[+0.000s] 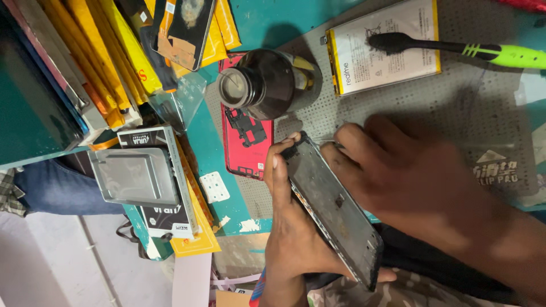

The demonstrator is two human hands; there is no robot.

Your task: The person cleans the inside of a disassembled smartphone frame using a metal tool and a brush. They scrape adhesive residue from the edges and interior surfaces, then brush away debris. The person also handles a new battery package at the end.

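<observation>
At six o'clock, my left hand (pixel 290 227) grips the phone frame (pixel 335 210) edgewise, tilted so my right hand (pixel 409 182), pinching a thin tool (pixel 327 140), reaches its top.

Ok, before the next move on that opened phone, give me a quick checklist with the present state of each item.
1. Left hand grips the opened phone by its edge: ok.
2. Right hand at the phone's top end: ok.
3. Tool in the right hand: cannot tell, blurred.
4. Red back cover set aside on the grey mat: ok.
5. Battery and brush apart from the hands: ok.
6. Dark bottle close by, lying on its side: not ok.
</observation>
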